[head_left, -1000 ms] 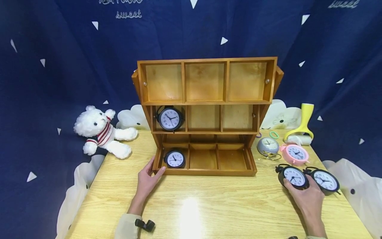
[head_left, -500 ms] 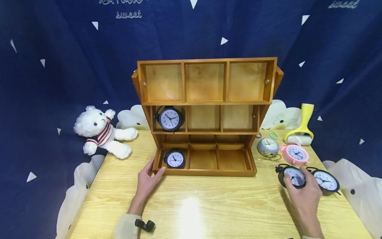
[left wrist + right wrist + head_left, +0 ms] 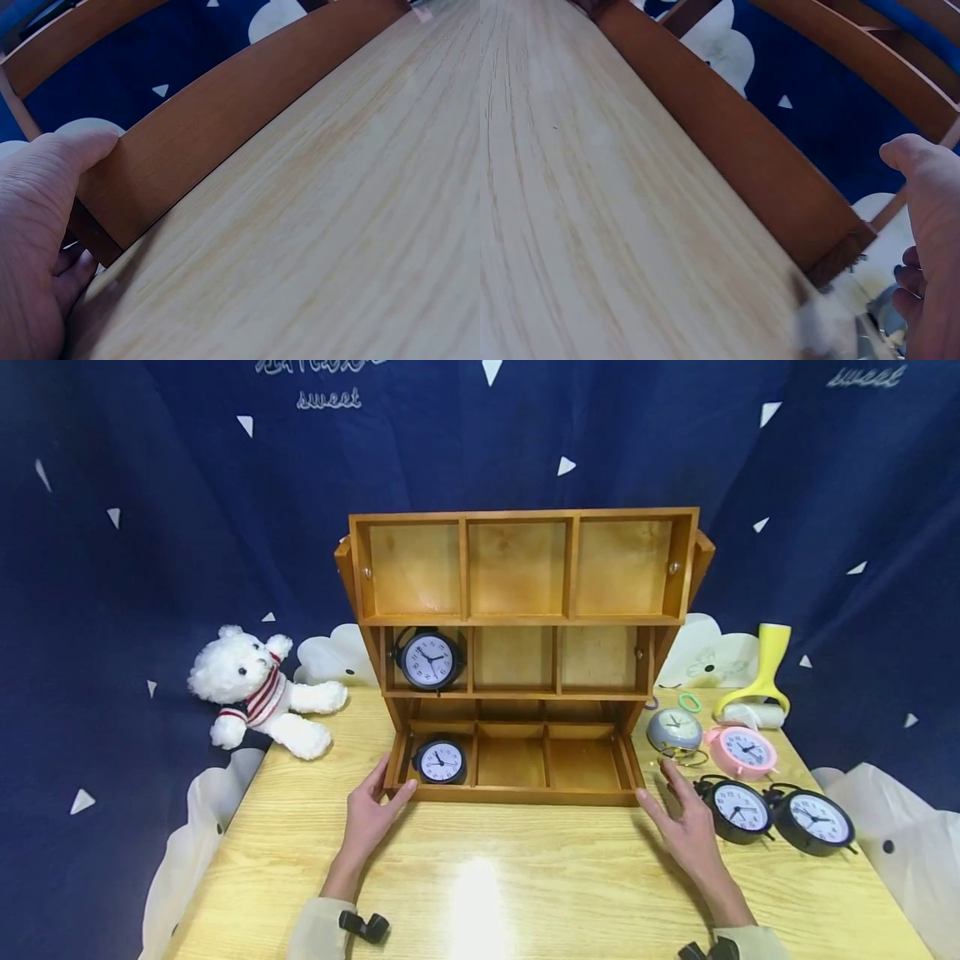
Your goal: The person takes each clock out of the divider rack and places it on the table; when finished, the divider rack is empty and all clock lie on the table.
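A three-tier wooden display shelf [image 3: 517,794] stands on the table, its tiers split into compartments. One black alarm clock [image 3: 429,659] sits in the middle tier's left compartment, another black alarm clock [image 3: 440,762] in the bottom tier's left one. My left hand [image 3: 371,814] holds the shelf's front left corner, thumb over the front board [image 3: 187,124] and fingers along the side. My right hand [image 3: 688,827] is beside the front right corner with thumb and fingers spread, holding nothing. Right of it lie two black alarm clocks, a nearer-in one [image 3: 738,810] and an outer one [image 3: 813,820].
Behind the right hand are a grey alarm clock [image 3: 674,730], a pink alarm clock [image 3: 743,752], a yellow-handled lint roller [image 3: 767,672] and a green ring [image 3: 689,702]. A white teddy bear [image 3: 258,689] sits at the table's back left. A dark blue curtain [image 3: 525,435] hangs behind.
My right hand has let go of the inner black alarm clock on the right and moved left to the shelf's front right corner. The left hand stays at its corner.
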Demonstrator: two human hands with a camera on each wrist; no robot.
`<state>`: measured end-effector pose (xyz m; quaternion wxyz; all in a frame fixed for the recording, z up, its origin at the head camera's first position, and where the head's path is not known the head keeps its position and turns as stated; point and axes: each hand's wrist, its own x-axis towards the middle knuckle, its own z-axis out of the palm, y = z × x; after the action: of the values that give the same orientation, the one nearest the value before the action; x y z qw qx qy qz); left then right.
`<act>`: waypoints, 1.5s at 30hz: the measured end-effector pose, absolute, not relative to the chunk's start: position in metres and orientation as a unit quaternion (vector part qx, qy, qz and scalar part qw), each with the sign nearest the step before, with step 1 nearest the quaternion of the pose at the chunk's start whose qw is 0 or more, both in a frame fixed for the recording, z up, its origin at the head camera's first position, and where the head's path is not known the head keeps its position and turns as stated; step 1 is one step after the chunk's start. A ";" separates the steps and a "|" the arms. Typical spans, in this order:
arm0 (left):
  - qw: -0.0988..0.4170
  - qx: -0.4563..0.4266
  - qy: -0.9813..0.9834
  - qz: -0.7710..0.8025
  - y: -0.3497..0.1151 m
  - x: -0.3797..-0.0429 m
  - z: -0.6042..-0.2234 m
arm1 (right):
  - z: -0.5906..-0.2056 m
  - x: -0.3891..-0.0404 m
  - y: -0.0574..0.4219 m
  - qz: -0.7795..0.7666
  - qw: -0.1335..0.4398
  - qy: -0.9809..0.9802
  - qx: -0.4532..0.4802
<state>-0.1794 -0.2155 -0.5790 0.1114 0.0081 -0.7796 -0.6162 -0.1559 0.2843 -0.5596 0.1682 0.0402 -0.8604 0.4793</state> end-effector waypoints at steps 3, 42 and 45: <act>0.120 0.001 -0.778 -0.617 -0.217 -0.182 -0.584 | -0.565 -0.163 0.279 0.523 0.133 -0.840 0.059; 0.133 0.002 -0.767 -0.628 -0.211 -0.180 -0.584 | -0.585 -0.180 0.275 0.576 0.076 -0.813 0.030; 0.150 -0.001 -0.772 -0.618 -0.210 -0.179 -0.577 | -0.586 -0.182 0.272 0.576 0.072 -0.814 0.029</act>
<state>-0.1793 -0.2100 -0.5770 0.1503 -0.0013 -0.7720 -0.6176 -0.1820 0.2721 -0.5864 0.0724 0.0294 -0.8137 0.5760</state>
